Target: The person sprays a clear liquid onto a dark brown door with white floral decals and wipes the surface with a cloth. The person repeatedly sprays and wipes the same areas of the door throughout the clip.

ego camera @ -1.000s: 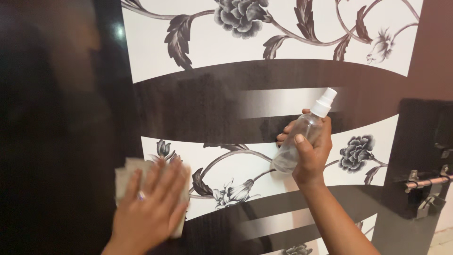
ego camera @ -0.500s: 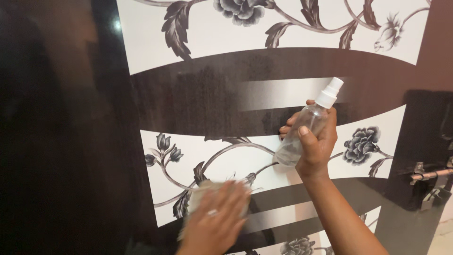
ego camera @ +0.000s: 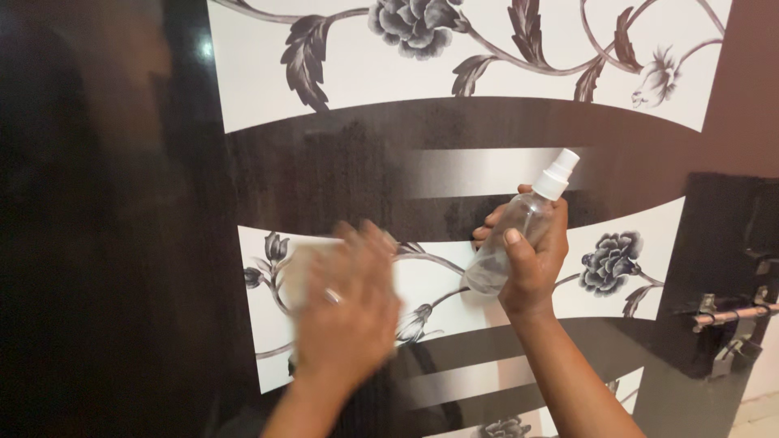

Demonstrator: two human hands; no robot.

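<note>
Cloth (ego camera: 302,261), soft, limp and likely light, lies pressed flat under left hand (ego camera: 345,312) on the floral door panel (ego camera: 454,65), best held by palm; right hand (ego camera: 531,259) grips clear spray bottle (ego camera: 519,231) mid-body.

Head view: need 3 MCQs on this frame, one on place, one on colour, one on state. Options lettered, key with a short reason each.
1. Where is the bolt latch?
A. right edge of the door
B. top left
C. under the cloth

2. What colour is the spray bottle cap?
A. red
B. white
C. black

3. What is the left hand doing?
A. hanging free
B. gripping the latch
C. pressing a cloth flat on the door panel

Key: 1 A, the latch sits at the right edge. 2 B, the cap is white above the right hand. 3 C, its palm is spread over the cloth.
</note>
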